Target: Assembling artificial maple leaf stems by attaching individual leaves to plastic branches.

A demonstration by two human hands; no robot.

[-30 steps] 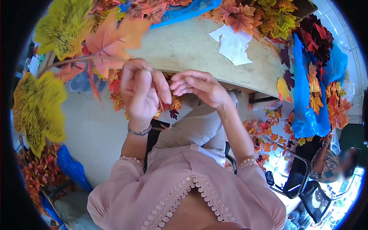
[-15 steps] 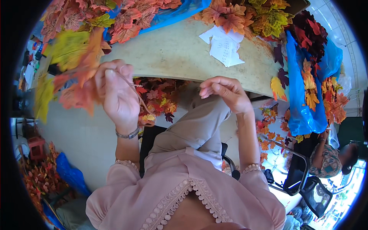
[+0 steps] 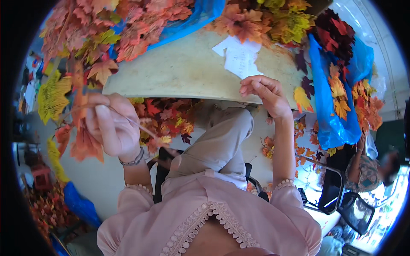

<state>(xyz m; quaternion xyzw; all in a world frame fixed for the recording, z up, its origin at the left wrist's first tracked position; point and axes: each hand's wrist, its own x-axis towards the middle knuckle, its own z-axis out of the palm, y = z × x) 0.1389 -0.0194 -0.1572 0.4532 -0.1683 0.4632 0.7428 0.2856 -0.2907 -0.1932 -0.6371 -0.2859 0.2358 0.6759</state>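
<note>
My left hand (image 3: pixel 113 128) is closed around an artificial maple-leaf garland (image 3: pixel 87 147), left of the table's near edge. Orange and yellow leaves hang from it on the hand's outer side. Its thin brown stem (image 3: pixel 139 125) trails across the palm toward my lap, blurred at the end. Over the table's near edge, my right hand (image 3: pixel 271 97) has its fingers curled together with the thumb against them. Whether anything small is between those fingertips cannot be made out. Just beyond it lies a torn white paper (image 3: pixel 239 55) with handwriting.
Pinkish-red leaves (image 3: pixel 141 25) are heaped on the table (image 3: pixel 171 77) at far left, beside blue plastic. Orange and yellow-green leaves (image 3: pixel 286 21) lie behind the paper. A blue bag (image 3: pixel 333 123) hangs at right. More leaves (image 3: pixel 166 119) sit below the table. Another person (image 3: pixel 369 173) is at far right.
My left hand has come down and outward to the left, with the garland swinging along. My right hand has moved up and right, over the table's edge. The view has shifted slightly.
</note>
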